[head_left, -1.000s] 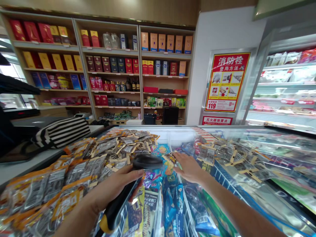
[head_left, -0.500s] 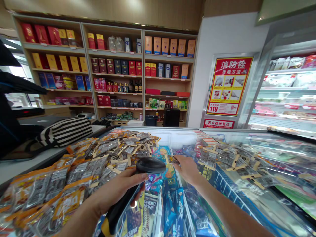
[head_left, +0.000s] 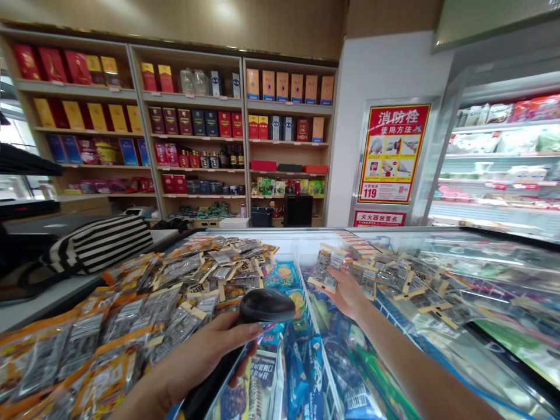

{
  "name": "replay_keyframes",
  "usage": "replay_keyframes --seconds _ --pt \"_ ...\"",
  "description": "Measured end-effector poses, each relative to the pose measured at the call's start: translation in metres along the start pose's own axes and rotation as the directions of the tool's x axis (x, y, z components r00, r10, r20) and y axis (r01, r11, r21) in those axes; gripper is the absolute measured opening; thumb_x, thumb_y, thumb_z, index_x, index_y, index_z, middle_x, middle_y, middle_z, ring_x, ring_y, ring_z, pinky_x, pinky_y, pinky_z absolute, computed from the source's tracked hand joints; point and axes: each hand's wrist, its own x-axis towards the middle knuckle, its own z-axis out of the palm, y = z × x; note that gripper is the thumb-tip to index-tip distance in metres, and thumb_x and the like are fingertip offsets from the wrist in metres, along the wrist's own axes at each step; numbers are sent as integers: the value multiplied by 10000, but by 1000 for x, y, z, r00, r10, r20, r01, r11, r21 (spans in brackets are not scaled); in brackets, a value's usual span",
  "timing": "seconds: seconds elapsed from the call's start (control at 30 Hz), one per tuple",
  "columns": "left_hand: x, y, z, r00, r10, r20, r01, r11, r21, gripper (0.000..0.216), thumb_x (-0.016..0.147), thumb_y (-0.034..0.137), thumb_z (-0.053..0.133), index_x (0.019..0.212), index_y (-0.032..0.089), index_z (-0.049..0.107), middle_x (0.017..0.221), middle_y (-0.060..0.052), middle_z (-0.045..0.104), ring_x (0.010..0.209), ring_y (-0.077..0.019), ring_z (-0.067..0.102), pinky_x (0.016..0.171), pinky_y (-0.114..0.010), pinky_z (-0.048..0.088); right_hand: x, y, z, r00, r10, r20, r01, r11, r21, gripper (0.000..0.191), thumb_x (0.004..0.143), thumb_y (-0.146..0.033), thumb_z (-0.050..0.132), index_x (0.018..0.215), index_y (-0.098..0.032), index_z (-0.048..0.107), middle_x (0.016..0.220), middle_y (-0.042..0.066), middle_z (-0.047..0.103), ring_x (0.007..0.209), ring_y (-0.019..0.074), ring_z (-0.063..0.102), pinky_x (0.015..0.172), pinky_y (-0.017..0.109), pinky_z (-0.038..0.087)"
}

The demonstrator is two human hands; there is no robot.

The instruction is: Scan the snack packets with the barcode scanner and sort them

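My left hand (head_left: 214, 344) is wrapped round the handle of a black handheld barcode scanner (head_left: 268, 304), its head facing away over the freezer. In my right hand (head_left: 350, 294) is a small clear snack packet (head_left: 322, 269) with dark contents and a pale end strip, raised above the freezer basket. A large heap of similar packets (head_left: 175, 277) with orange edges lies to the left of the scanner. On the right, beyond my right hand, a smaller group of packets (head_left: 411, 277) rests on the freezer's glass.
Below my hands, the open chest freezer holds blue ice-cream packs (head_left: 300, 361) in white wire baskets (head_left: 326, 356). A striped bag (head_left: 107, 242) sits on the left counter. Shelves of boxed bottles (head_left: 196, 122) stand behind, and a red sign (head_left: 394, 154) hangs on the wall.
My right hand has moved up and slightly right with the packet, which now shows plainly. The scanner stays in my left hand, nearly in place. The view has turned slightly right.
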Motion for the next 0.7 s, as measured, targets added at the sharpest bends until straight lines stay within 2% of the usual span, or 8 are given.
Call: replay_keyframes --seconds 0.1,0.23,0.43,0.7 --pt "0 -2 0 1000 -21 10 20 1000 13 328 646 487 513 701 167 467 586 33 512 444 -95 460 446 -228 350 -1 -1 1 999 37 0 -37 999 40 262 671 -253 536 928 -269 487 839 -46 625 809 150 579 737 363 455" --pt "-1 -4 3 997 -31 77 29 999 22 325 660 490 500 705 171 452 601 27 516 450 -95 459 466 -238 360 0 2 0 996 84 -12 -83 996 8 227 694 -309 498 911 -241 495 803 -18 642 779 165 595 715 352 457" --pt "-1 -6 10 994 -31 101 32 999 -7 323 641 490 516 690 178 449 624 26 500 466 -96 445 458 -242 359 2 13 -1 995 76 69 -73 996 -46 266 712 -322 475 964 -238 479 870 -3 638 817 170 586 699 330 458" --pt "-6 -1 10 993 -21 114 24 1000 -19 291 674 455 501 692 167 468 607 29 504 471 -91 451 475 -232 357 2 14 0 997 75 33 -71 991 -114 282 702 -348 472 956 -227 481 890 11 628 779 174 592 660 321 461"
